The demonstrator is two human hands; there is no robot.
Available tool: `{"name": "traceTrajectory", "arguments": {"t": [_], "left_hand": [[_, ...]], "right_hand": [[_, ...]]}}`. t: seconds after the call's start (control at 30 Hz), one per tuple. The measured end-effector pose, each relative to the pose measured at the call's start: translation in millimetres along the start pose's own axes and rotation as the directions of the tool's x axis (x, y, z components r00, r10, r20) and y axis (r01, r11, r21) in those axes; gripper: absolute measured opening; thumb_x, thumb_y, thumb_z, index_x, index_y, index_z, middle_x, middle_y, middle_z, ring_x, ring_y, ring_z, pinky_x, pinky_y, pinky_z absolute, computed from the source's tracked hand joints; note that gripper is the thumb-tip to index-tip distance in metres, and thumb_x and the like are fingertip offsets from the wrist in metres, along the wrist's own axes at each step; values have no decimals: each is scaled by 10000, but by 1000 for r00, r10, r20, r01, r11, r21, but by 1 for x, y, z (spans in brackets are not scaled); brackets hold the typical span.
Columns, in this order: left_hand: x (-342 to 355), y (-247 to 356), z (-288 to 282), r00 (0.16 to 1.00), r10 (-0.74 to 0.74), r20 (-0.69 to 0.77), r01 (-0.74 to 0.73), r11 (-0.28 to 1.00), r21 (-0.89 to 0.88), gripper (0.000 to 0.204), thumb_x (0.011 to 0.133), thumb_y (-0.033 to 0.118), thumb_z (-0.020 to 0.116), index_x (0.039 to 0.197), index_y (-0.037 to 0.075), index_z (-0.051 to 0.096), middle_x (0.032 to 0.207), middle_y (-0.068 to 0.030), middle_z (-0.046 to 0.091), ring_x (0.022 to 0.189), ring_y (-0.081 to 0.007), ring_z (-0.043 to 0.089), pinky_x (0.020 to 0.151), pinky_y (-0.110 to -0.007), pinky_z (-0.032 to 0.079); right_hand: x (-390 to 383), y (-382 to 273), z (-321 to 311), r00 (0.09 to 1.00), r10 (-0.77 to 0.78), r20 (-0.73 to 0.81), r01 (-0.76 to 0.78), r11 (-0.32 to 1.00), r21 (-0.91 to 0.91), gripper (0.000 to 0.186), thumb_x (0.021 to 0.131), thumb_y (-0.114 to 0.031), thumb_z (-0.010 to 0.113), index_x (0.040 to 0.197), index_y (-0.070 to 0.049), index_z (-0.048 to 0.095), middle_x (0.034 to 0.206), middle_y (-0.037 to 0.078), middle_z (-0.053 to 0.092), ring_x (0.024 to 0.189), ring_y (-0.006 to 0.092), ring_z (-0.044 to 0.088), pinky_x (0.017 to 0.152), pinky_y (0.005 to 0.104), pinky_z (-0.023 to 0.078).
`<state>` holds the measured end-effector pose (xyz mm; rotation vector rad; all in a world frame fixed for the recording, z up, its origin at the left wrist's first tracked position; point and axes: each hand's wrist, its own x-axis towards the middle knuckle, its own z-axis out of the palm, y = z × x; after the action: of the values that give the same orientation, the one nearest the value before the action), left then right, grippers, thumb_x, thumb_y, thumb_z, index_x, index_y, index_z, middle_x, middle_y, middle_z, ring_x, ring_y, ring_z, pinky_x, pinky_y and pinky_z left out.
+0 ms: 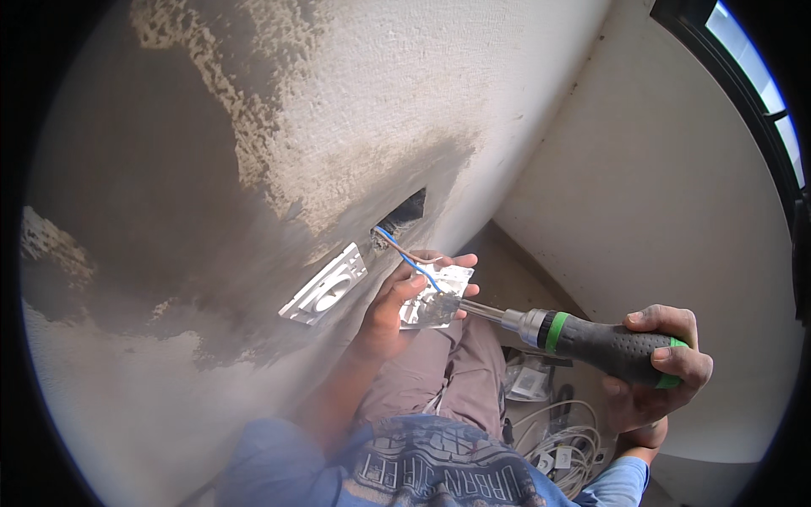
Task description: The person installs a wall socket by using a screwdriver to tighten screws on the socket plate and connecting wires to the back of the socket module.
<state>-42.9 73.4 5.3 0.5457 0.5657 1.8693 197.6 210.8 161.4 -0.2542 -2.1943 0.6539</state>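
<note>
My left hand (pixel 390 311) grips a white electrical socket (pixel 456 277), its back turned up and its near part partly see-through. A blue wire (pixel 411 264) runs out of the wall opening (pixel 410 208) to the socket's back. Beside it, a brown wire (pixel 404 251) ends near my left fingers; whether it touches the socket I cannot tell. My right hand (pixel 667 363) is closed around the black and green handle of a screwdriver (pixel 591 342). Its shaft points left, with the tip at the socket's near edge; the exact contact is hidden.
A white socket with a round recess (pixel 331 292) sits on the patchy plastered wall (pixel 194 253), left of the opening. On the floor by my legs lie a clear plastic bag (pixel 528 380) and coiled white cable (pixel 583 435). Another wall (pixel 667 186) rises at right, with a dark-framed window (pixel 773 110).
</note>
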Motion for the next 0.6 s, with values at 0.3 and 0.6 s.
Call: {"name": "traceTrajectory", "arguments": {"t": [0.3, 0.6], "left_hand": [[1, -5, 1, 999, 22, -26, -23, 999, -32, 351, 1002, 243, 511, 1322, 98, 527, 1484, -326, 451, 1280, -471, 575, 947, -528, 598], [-2, -6, 3, 998, 52, -27, -51, 999, 11, 294, 1055, 233, 476, 1329, 127, 490, 1513, -298, 422, 1304, -458, 557, 923, -519, 616]], "right_hand": [[-14, 1, -1, 999, -29, -29, 27, 999, -40, 603, 750, -177, 900, 1175, -294, 489, 1094, 144, 642, 878, 225, 699, 705, 346, 639], [-23, 0, 0, 995, -98, -15, 96, 992, -82, 619, 756, -126, 895, 1203, -275, 493, 1103, 161, 637, 883, 224, 703, 705, 342, 638]]}}
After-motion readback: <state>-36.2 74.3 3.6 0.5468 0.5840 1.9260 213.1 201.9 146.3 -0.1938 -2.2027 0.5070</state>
